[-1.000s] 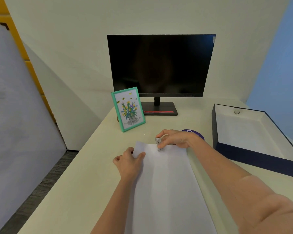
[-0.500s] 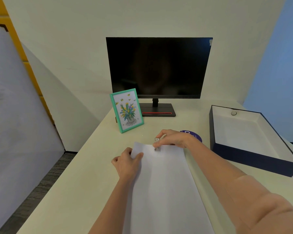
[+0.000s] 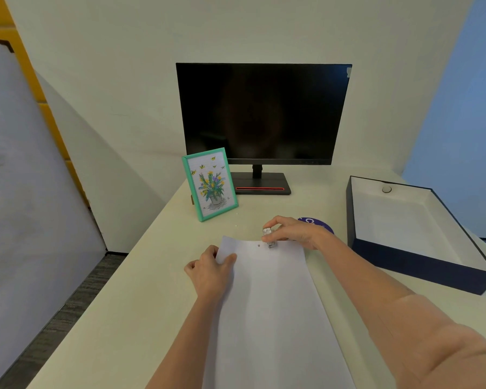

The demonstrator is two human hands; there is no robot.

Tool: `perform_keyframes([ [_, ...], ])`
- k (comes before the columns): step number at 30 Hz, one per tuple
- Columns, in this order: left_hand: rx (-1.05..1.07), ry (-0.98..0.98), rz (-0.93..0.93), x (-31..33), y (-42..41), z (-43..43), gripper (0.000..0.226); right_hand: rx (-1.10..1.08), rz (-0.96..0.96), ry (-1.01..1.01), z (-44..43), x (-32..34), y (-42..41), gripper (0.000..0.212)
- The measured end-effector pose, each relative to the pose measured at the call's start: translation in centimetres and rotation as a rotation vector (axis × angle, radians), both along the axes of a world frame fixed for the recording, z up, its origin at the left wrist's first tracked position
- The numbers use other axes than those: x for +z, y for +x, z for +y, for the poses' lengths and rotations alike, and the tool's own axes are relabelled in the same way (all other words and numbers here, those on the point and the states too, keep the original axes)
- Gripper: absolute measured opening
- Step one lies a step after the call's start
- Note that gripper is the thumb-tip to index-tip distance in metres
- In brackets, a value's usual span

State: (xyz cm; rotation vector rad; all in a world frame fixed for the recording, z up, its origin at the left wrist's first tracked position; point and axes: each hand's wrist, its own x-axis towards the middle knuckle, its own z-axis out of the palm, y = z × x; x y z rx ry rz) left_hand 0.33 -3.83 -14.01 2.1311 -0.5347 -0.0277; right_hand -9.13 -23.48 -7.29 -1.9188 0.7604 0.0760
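Desk (image 3: 141, 304) hole-punching, far edge of the paper sheet (image 3: 270, 304)
Sheet lies flat mid-desk, one hole (image 3: 258, 245) in it; right hand (image 3: 292, 233) curled round the small punch (image 3: 269, 239) on its edge, left hand (image 3: 208, 272) pinching the corner. Slack pinch and the sheet probably skews, holes uneven.

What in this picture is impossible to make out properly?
Head view:
- small metal tool: mostly covered by the right hand.
- purple disc: lettering hidden behind the wrist.
- paper sheet: near end cut by bottom edge.
- round object in the box: too small.
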Motion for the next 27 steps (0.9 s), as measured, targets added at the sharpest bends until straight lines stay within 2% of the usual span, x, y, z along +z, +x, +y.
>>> perform_keyframes([
  [9, -0.007, -0.014, 0.013, -0.4, 0.2, -0.1, 0.027, -0.108, -0.038, 0.077, -1.9, -0.4, -2.9, 0.046],
  [27, -0.015, -0.018, 0.01, -0.3, 0.3, -0.1, 0.027, -0.117, 0.005, 0.121, -2.9, -0.5, -3.6, 0.036],
])
